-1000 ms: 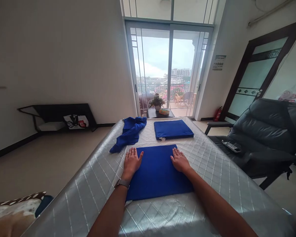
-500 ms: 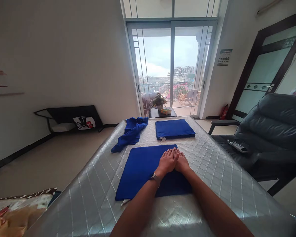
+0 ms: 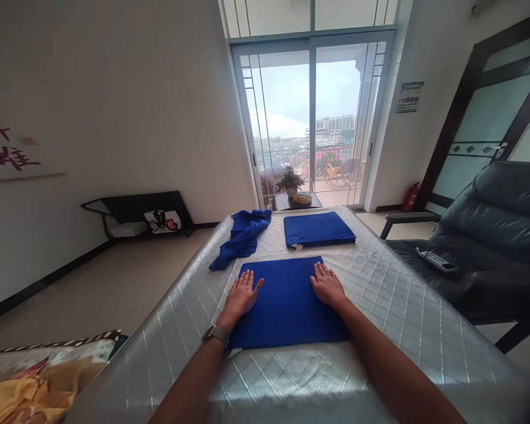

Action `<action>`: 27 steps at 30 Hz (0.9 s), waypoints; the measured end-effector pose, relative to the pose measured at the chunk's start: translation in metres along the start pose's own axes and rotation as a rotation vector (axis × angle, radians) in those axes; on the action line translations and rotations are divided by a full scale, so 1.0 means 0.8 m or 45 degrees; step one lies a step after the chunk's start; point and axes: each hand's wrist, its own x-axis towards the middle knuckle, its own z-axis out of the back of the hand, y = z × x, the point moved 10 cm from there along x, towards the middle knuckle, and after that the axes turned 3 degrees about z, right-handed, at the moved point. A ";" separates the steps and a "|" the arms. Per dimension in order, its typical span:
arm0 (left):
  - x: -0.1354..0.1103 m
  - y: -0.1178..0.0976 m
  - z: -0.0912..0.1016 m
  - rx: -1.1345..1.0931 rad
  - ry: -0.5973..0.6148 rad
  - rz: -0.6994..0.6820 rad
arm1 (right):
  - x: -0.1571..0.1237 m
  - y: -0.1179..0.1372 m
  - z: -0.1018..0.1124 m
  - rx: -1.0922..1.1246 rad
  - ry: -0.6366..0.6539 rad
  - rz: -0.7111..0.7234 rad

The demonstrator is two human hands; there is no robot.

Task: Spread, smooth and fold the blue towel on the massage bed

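A flat blue folded cloth (image 3: 287,312) lies in front of me on the silver quilted mattress (image 3: 291,377). My left hand (image 3: 242,292) rests flat on its left edge, fingers stretched and thumb apart. On the right edge of the same cloth, my right hand (image 3: 327,284) lies flat with its fingers extended. Neither hand grips anything. Beyond it sits a neat stack of folded blue cloth (image 3: 320,228), with a small white tag at its front. A crumpled blue cloth (image 3: 242,238) lies to the left of that stack.
A black recliner (image 3: 503,235) stands at the right, with a pale device (image 3: 437,260) on its seat. Past the mattress's far edge, a small table (image 3: 282,204) holds a potted plant (image 3: 291,179). Yellow fabric (image 3: 22,394) lies at the lower left.
My hands were together on the right part of the folded cloth. The left hand has slid to the left edge, and the right has shifted slightly to the right edge.
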 end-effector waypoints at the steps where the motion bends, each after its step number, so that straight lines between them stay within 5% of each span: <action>1: -0.003 0.012 0.001 0.006 -0.009 0.024 | 0.001 -0.001 0.000 -0.007 -0.003 0.000; 13: -0.014 0.014 0.013 -0.013 -0.143 0.024 | -0.019 0.018 0.030 -0.118 -0.161 0.073; 22: -0.015 0.014 0.016 0.033 -0.162 0.043 | -0.059 0.006 -0.002 -0.043 -0.009 0.027; 27: -0.031 -0.008 0.053 0.097 -0.379 0.013 | -0.060 0.007 -0.002 -0.049 -0.051 0.024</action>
